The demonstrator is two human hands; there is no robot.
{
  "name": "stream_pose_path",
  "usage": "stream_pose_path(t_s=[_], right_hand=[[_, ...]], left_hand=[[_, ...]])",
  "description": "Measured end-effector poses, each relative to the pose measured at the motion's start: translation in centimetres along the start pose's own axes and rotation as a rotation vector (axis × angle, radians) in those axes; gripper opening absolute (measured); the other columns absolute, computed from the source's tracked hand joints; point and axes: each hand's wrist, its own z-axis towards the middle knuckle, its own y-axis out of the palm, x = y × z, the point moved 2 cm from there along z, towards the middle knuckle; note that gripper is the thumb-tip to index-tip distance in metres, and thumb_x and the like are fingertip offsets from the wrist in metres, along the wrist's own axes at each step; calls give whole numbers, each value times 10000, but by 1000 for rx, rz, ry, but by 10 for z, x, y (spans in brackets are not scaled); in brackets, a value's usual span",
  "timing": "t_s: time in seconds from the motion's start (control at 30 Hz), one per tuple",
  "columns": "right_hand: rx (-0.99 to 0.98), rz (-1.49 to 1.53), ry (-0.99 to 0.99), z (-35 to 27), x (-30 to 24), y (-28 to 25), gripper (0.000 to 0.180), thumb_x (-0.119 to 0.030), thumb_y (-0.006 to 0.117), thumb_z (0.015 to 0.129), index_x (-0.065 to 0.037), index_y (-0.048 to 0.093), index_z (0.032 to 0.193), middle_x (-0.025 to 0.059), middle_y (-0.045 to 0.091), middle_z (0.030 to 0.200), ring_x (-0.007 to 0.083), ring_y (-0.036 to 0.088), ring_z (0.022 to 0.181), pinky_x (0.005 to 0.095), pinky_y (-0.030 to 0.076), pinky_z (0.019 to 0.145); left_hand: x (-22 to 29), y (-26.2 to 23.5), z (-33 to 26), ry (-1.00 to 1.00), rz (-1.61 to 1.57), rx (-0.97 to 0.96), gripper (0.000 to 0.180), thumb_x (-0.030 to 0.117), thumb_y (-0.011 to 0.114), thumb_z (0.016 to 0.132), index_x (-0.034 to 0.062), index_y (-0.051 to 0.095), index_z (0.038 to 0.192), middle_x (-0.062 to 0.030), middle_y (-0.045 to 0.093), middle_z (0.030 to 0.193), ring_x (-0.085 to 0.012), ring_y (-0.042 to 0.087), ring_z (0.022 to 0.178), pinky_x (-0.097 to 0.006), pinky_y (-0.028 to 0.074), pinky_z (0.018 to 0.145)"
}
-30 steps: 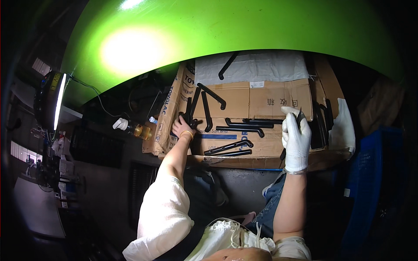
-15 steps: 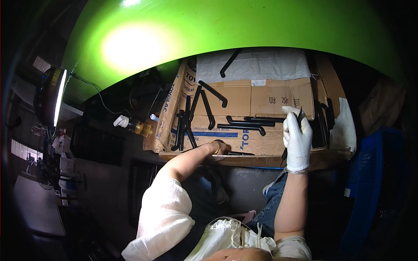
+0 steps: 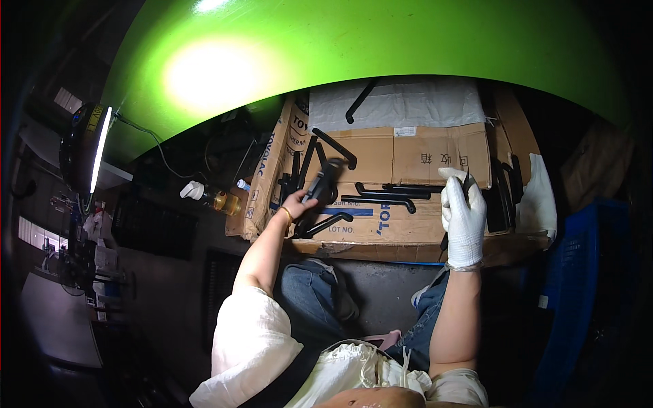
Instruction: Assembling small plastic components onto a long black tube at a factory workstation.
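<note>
My left hand [image 3: 297,204], bare with a gold bangle, grips a black bent handle [image 3: 322,181] over the left half of the cardboard. Motion blurs the handle's far end. Just below it lies another black bent piece [image 3: 330,223], its near end close to the cardboard's front edge. My right hand [image 3: 464,221] wears a white glove and is closed around a slim dark knife [image 3: 467,179]. The knife's pointed tip stands out above the fingers, and its lower end shows below the palm. Two black handles [image 3: 391,198] rest between my hands.
The cardboard box [image 3: 408,234] holds several more black handles, some piled at its left, others along its right side [image 3: 503,197]. White sheeting [image 3: 394,98] covers its far part. A green curved surface [image 3: 381,41] overhangs it. A pump bottle [image 3: 223,202] stands left; a blue crate [image 3: 578,272] stands right.
My left hand has lifted from the cardboard's front edge and moved up and left, now with a black handle in it. The gloved right hand stays nearly still.
</note>
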Motion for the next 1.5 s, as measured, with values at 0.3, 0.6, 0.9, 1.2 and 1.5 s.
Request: stream_pose_path(t_s=[0.3, 0.6, 0.9, 1.2, 1.5], right_hand=[[3, -50, -10, 1, 6, 2, 188, -161, 509, 1018, -77, 664, 1083, -67, 464, 702, 3, 368, 590, 174, 314, 508], [-10, -3, 52, 3, 7, 16, 172, -152, 516, 1012, -67, 649, 1081, -79, 462, 709, -2, 356, 586, 168, 297, 502], [12, 23, 36, 5, 9, 12, 176, -159, 520, 1012, -70, 652, 1087, -75, 468, 697, -12, 346, 550, 162, 272, 465], [-37, 10, 27, 3, 9, 11, 176, -156, 514, 1016, -62, 649, 1081, -73, 460, 695, 0, 359, 579, 172, 305, 508], [-53, -21, -5, -2, 5, 14, 182, -162, 505, 1021, -74, 657, 1069, -69, 443, 682, 6, 345, 570, 179, 297, 492]], left_hand=[[30, 13, -14, 289, 844, 676, 756, 191, 815, 678, 84, 471, 1342, -172, 471, 1326, -369, 440, 1226, -446, 374, 1056], [130, 167, 14, 711, 805, -92, 965, 251, 805, 694, 122, 288, 1499, -117, 361, 1488, -320, 329, 1391, -495, 284, 1131], [153, 237, 43, 424, 1193, -269, 856, 263, 782, 679, 83, 384, 1415, -105, 452, 1356, -285, 410, 1311, -438, 346, 1063], [118, 175, 3, 529, 904, -286, 538, 330, 769, 691, 120, 619, 1163, -111, 632, 1154, -257, 575, 1157, -429, 385, 979], [85, -13, 0, -240, 620, 516, 744, 353, 762, 734, 90, 420, 1340, -162, 698, 1104, -327, 652, 1079, -488, 399, 1024]])
